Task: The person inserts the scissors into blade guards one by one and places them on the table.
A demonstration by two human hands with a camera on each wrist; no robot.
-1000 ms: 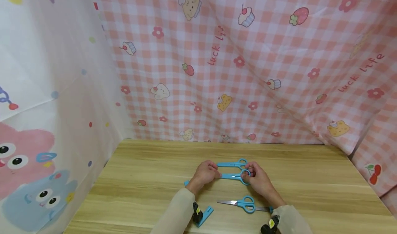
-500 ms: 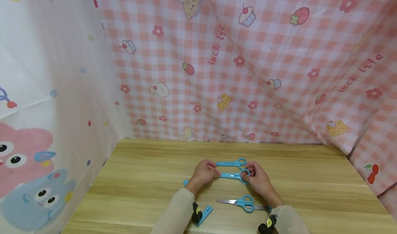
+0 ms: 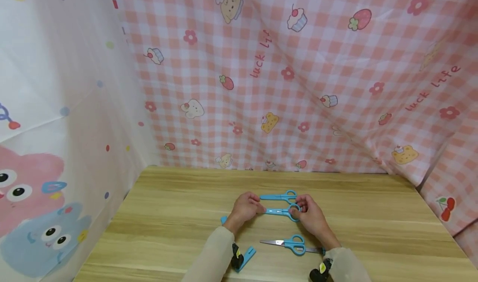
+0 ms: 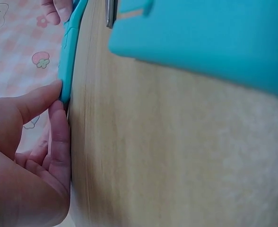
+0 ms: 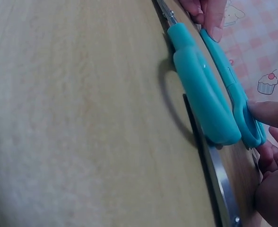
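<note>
A pair of blue scissors (image 3: 275, 212) lies crosswise between both hands, its blades inside a blue cover. My left hand (image 3: 245, 207) pinches the cover's tip between thumb and fingers, as the left wrist view shows on the cover (image 4: 68, 71). With thumb and fingers, my right hand (image 3: 311, 216) holds the handle loop (image 5: 245, 120). Just beyond lies a second pair of covered blue scissors (image 3: 274, 197), parallel to the first. Closer to me is a third pair of scissors (image 3: 293, 244) with bare blades pointing left.
A loose blue blade cover (image 3: 247, 258) lies beside the left wrist camera. Another blue piece (image 3: 223, 220) shows partly behind the left wrist. Bare blades (image 3: 313, 250) extend from under the right forearm. Patterned cloth (image 3: 269, 87) hangs behind the wooden table (image 3: 179, 190).
Both hands stay in nearly the same place. The cover on the held scissors now shows two pale slots, where one pale patch showed half a second ago.
</note>
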